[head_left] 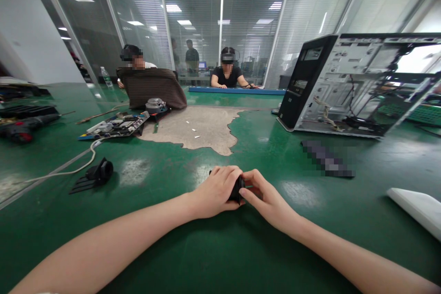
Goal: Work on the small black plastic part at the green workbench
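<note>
Low over the green tabletop (165, 248), both hands meet at a small black object (236, 190), mostly hidden by fingers, so its kind is unclear. My left hand (216, 193) wraps over it from the left, with the back of the hand facing up. From the right, my right hand (267, 198) pinches the object's right edge between thumb and fingers. Off to the left lies a black plastic part (99, 172) with a round collar and flat prongs, apart from either hand.
An opened computer case (310, 87) stands at the right, near a dark blurred slab (327, 158) and a white panel (416, 209). Leftward are a circuit board (119, 125), a pale cable (87, 161) and a power drill (25, 128). Two people (227, 73) sit across the table.
</note>
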Action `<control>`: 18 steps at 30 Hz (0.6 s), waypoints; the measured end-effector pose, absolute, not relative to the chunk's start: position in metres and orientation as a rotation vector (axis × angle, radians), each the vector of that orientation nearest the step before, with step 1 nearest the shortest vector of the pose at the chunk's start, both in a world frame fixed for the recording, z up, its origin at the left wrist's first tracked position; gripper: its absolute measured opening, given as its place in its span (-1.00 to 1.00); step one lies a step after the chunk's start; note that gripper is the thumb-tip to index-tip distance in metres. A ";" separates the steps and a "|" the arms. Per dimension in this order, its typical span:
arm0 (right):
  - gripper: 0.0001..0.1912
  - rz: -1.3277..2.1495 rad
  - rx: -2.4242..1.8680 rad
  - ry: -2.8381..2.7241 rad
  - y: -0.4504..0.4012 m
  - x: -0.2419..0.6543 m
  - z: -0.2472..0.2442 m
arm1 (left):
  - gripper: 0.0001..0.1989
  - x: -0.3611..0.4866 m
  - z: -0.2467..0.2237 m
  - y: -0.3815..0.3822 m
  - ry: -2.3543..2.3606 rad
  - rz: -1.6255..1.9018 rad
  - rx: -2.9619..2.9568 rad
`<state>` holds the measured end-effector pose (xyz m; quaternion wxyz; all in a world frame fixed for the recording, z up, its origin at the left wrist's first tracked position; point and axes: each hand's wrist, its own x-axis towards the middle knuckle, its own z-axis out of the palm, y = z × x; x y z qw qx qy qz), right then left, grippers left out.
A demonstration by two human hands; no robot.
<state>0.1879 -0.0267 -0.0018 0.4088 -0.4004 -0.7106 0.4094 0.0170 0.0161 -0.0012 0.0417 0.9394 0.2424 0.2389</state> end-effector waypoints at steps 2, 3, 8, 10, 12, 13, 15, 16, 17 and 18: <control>-0.81 0.859 -1.003 -1.894 -0.030 0.190 -0.001 | -0.43 0.017 -0.002 0.016 0.743 0.731 2.879; -0.80 0.742 -1.004 -1.956 -0.031 0.191 0.000 | -0.43 0.017 -0.002 0.016 0.743 0.730 2.880; -0.89 0.419 -1.006 -2.080 -0.033 0.193 0.003 | -0.45 0.017 0.002 0.016 0.740 0.720 2.865; -0.89 0.500 -1.011 -1.993 -0.032 0.192 0.002 | -0.45 0.017 0.003 0.015 0.746 0.709 2.862; -0.82 0.638 -1.016 -1.879 -0.030 0.189 0.000 | -0.44 0.018 0.003 0.015 0.754 0.703 2.867; -0.78 0.704 -1.020 -1.825 -0.029 0.188 -0.002 | -0.43 0.018 0.002 0.015 0.757 0.705 2.870; -0.71 0.807 -1.035 -1.742 -0.027 0.186 -0.003 | -0.41 0.018 0.001 0.015 0.756 0.716 2.876; -0.70 0.846 -1.039 -1.720 -0.027 0.186 -0.004 | -0.41 0.017 0.000 0.015 0.752 0.720 2.877; -0.71 0.883 -1.044 -1.712 -0.026 0.187 -0.004 | -0.41 0.017 0.000 0.016 0.749 0.722 2.877; -0.72 0.923 -1.049 -1.717 -0.026 0.187 -0.004 | -0.41 0.017 -0.001 0.016 0.746 0.723 2.875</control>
